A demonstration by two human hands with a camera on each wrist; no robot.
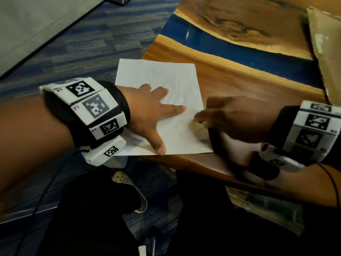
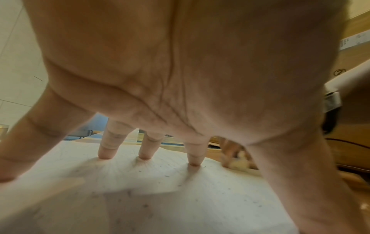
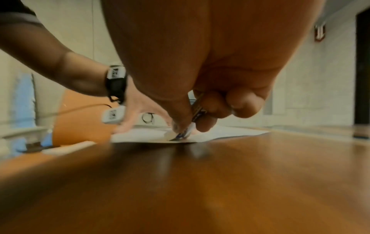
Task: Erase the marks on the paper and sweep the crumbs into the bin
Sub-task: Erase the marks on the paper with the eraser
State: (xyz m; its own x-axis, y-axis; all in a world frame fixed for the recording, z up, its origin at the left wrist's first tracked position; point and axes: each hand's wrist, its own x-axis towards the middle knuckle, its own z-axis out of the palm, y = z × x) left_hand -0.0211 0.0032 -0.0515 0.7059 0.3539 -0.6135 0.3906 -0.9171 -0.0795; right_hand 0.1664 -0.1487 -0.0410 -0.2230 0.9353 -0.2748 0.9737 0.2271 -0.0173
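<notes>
Plainly the paper (image 1: 171, 100) is thin and slides easily: left hand (image 1: 147, 111), fingers spread, pins it flat while right hand (image 1: 234, 117) pinches the eraser (image 1: 198, 130) low.

White paper (image 1: 171, 85) lies flat at the near-left corner of the wooden table, its left part hanging past the edge. Faint grey pencil scribbles run across its middle and upper half, and dark crumbs (image 2: 166, 176) speckle the sheet near the spread fingertips. The eraser (image 1: 198, 130), pale and blurred, sits on the paper's right edge, low down; from the right wrist it shows a white tip touching the sheet.
</notes>
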